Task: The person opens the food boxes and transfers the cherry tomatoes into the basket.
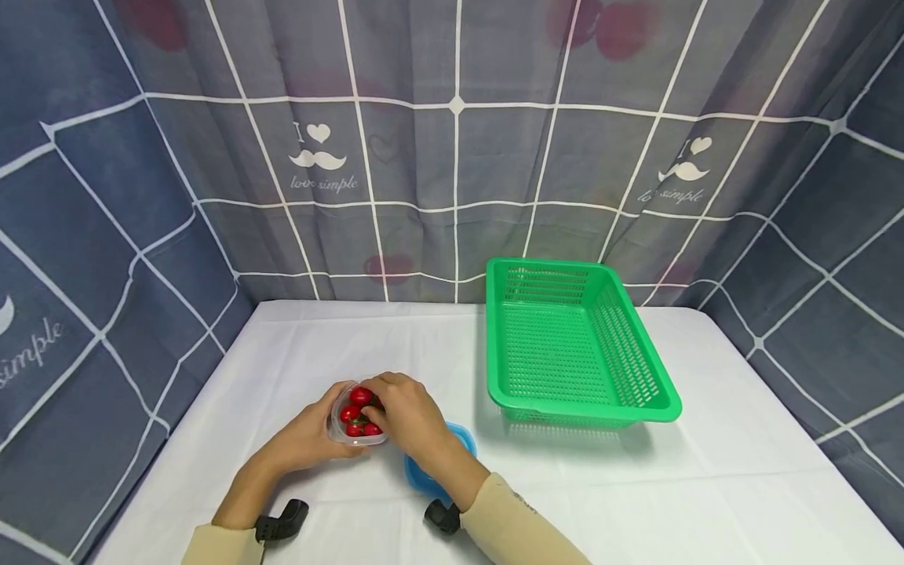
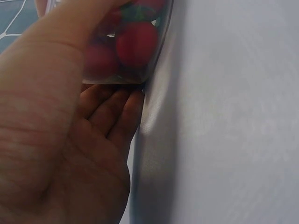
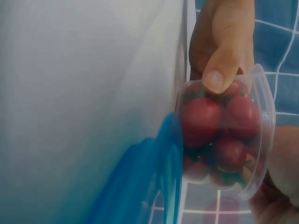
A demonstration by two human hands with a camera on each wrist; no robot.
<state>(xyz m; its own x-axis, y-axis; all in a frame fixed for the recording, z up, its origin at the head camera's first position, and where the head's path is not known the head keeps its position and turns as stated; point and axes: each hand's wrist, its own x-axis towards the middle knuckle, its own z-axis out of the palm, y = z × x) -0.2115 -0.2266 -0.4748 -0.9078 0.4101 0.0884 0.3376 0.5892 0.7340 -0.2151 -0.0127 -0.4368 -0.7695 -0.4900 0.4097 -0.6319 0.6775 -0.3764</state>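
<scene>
A small clear plastic container holds several red cherry tomatoes with green stems. My left hand grips it from the left side. The thumb lies along the near wall, and in the right wrist view the thumb tip presses against the clear side. From the right, my right hand reaches into the top, thumb and fingers curled around a tomato at the container's right side. The hand's back partly hides that tomato. Below the right forearm lies a blue plastic piece with a rounded rim, partly covered by the arm.
A green perforated basket stands at the back right on the white-covered table. Grey-blue checked curtains close off the back and both sides. Black straps with small mounts sit on both wrists.
</scene>
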